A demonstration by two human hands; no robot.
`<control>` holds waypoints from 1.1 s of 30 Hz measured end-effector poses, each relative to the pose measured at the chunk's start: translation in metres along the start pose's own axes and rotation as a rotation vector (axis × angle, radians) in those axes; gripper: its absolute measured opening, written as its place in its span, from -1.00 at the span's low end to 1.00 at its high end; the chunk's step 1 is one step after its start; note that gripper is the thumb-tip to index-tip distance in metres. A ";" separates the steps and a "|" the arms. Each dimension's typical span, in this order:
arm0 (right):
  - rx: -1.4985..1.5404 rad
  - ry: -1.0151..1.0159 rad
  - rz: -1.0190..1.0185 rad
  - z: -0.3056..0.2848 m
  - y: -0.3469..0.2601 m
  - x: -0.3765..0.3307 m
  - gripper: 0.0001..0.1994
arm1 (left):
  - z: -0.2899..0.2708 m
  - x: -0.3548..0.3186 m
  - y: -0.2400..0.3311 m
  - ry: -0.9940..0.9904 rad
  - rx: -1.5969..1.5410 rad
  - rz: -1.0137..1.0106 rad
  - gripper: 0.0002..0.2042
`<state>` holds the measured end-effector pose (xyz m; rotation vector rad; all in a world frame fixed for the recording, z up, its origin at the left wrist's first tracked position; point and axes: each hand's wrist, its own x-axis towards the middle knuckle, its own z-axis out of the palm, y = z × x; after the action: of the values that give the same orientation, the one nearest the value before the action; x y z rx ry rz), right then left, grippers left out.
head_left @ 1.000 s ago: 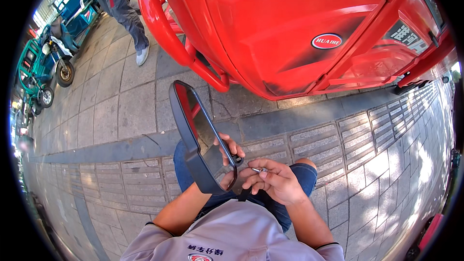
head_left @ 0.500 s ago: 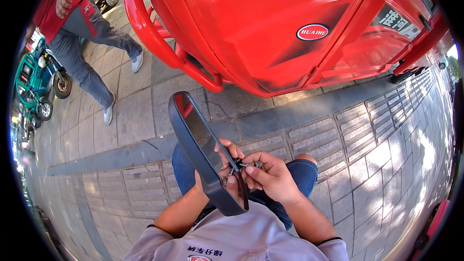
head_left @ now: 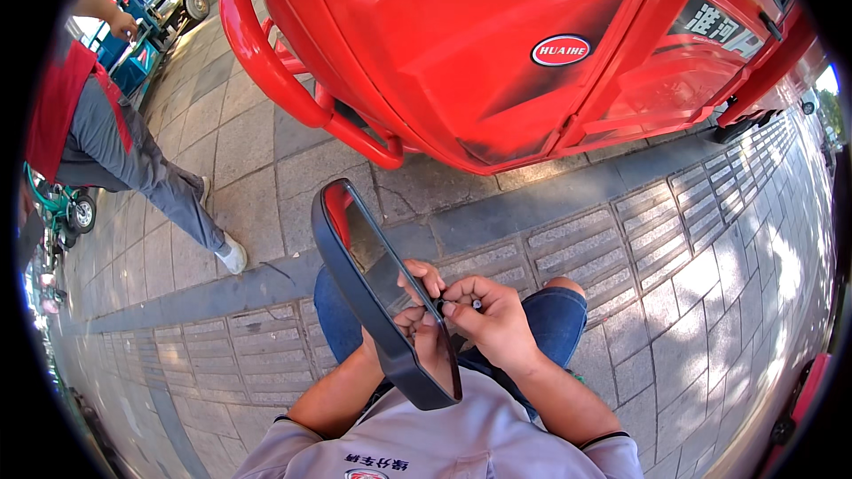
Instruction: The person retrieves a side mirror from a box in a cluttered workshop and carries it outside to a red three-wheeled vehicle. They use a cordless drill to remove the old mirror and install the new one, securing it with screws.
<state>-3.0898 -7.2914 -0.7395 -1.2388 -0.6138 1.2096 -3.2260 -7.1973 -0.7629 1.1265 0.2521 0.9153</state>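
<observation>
Over the knees, left hand [head_left: 410, 324] grips black mirror [head_left: 377, 297]; right hand [head_left: 493, 319] pinches small metal part [head_left: 473, 305] w/ 2 fingers.

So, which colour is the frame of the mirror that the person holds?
Black. The mirror frame shows best in the head view, gripped by the left hand, with the right hand beside it.

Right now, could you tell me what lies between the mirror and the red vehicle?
In the head view, only bare grey paving lies between the mirror and the red vehicle. The left hand holds the mirror; the right hand works at its back.
</observation>
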 end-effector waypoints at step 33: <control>0.023 -0.038 0.092 -0.012 -0.010 0.017 -0.89 | 0.001 0.009 -0.014 0.014 -0.140 0.045 -0.49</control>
<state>-3.0708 -7.2786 -0.7381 -1.2379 -0.5741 1.3165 -3.2129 -7.1927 -0.7719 1.0001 0.1726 0.9662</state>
